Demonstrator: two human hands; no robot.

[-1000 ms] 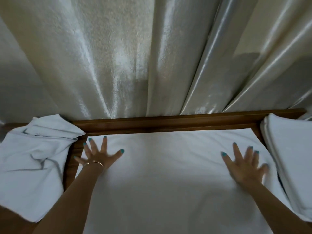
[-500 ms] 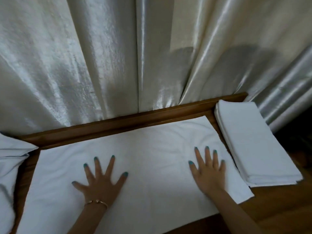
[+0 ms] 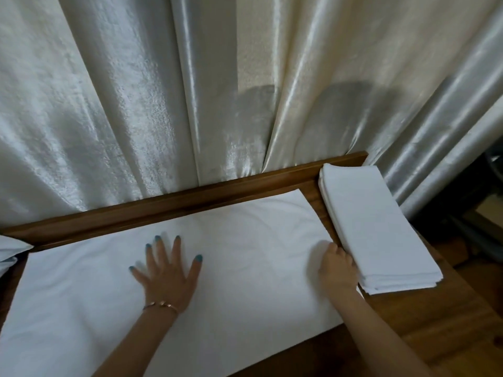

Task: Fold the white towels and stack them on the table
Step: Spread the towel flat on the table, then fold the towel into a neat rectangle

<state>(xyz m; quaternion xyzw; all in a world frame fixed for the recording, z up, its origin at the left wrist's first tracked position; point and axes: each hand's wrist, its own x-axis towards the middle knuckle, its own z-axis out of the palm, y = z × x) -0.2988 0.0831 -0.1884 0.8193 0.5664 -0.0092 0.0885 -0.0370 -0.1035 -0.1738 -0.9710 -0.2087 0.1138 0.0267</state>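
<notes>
A white towel [image 3: 234, 254] lies spread flat across the wooden table [image 3: 424, 322], reaching from the left edge of view to near the table's right side. My left hand [image 3: 166, 273] presses flat on the towel's middle, fingers spread. My right hand [image 3: 336, 268] is at the towel's right edge, fingers curled round the cloth there, which is lifted slightly. Right beside that hand sits a neat stack of folded white towels [image 3: 378, 229].
A shiny pale curtain [image 3: 217, 91] hangs right behind the table's raised back rail [image 3: 190, 197]. A rumpled white towel [image 3: 11, 251] shows at the far left edge. Dark floor and furniture lie beyond the table's right side.
My right hand slid right to the towel's edge and curled round it. My left hand moved right toward the middle. The view swung right, so the left pile is nearly out of view.
</notes>
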